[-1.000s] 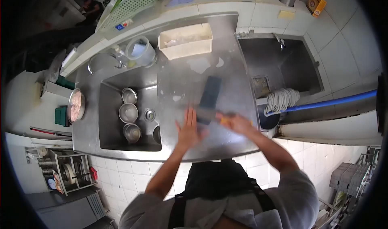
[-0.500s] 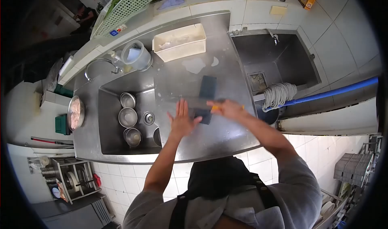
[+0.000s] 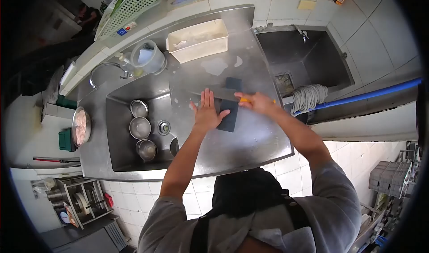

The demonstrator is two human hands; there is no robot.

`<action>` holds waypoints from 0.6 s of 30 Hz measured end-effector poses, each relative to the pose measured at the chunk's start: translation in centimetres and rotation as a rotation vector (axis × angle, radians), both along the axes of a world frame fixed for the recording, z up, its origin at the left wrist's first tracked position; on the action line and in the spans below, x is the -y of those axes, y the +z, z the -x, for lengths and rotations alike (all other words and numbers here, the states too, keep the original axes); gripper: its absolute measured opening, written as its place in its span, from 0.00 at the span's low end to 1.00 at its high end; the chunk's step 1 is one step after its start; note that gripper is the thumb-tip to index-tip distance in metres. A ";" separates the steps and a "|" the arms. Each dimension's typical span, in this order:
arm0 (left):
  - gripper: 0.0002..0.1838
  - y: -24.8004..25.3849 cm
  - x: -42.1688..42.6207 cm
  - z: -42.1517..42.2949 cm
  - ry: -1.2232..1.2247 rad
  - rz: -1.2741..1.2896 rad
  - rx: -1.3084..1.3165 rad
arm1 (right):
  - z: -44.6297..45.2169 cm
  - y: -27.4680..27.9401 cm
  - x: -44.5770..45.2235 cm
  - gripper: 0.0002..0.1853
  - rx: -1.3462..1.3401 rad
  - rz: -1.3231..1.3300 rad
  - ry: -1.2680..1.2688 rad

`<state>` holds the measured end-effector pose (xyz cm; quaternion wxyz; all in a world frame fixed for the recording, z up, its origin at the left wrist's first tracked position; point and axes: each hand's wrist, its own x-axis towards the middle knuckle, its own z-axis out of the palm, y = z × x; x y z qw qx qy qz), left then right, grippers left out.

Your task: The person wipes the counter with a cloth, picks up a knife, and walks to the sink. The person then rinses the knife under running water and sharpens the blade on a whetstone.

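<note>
A dark grey, flat rectangular sharpening stone (image 3: pixel 228 120) lies lengthwise on the steel counter, pointing away from me. Across it rests a wide-bladed knife (image 3: pixel 225 94) with a yellow handle. My right hand (image 3: pixel 255 103) is closed around that handle, to the right of the stone. Just left of the stone, my left hand (image 3: pixel 207 113) has its fingers stretched out, the tips laid on the blade and the thumb spread toward the stone. Part of the blade is hidden under those fingers, and its tip end looks faint against the metal.
Several metal bowls (image 3: pixel 140 128) sit in the left sink (image 3: pixel 123 163). Behind my hands are a cream bin (image 3: pixel 199 47) and a clear plastic bucket (image 3: pixel 154 61). A bowl of pale meat (image 3: pixel 81 127) stands far left. On the right, a mop (image 3: pixel 308 99) leans by another sink (image 3: pixel 328 74).
Both hands and the knife have moved away from me along the stone, toward its far end. More of the stone's near end shows now. My grip on the handle is unchanged.
</note>
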<state>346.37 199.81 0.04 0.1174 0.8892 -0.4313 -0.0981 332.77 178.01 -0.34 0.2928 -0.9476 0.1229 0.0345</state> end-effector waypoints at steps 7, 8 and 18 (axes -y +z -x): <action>0.57 1.6 -3.7 5.0 0.020 -0.097 -0.094 | 5.0 0.8 -3.4 0.26 -0.045 -0.115 0.037; 0.57 1.5 -0.7 2.3 -0.006 -0.080 -0.064 | 2.9 1.4 -1.1 0.26 -0.022 -0.112 0.003; 0.60 -0.2 -4.3 7.3 -0.029 -0.165 -0.029 | 8.9 -1.4 -4.3 0.27 0.123 -0.057 0.068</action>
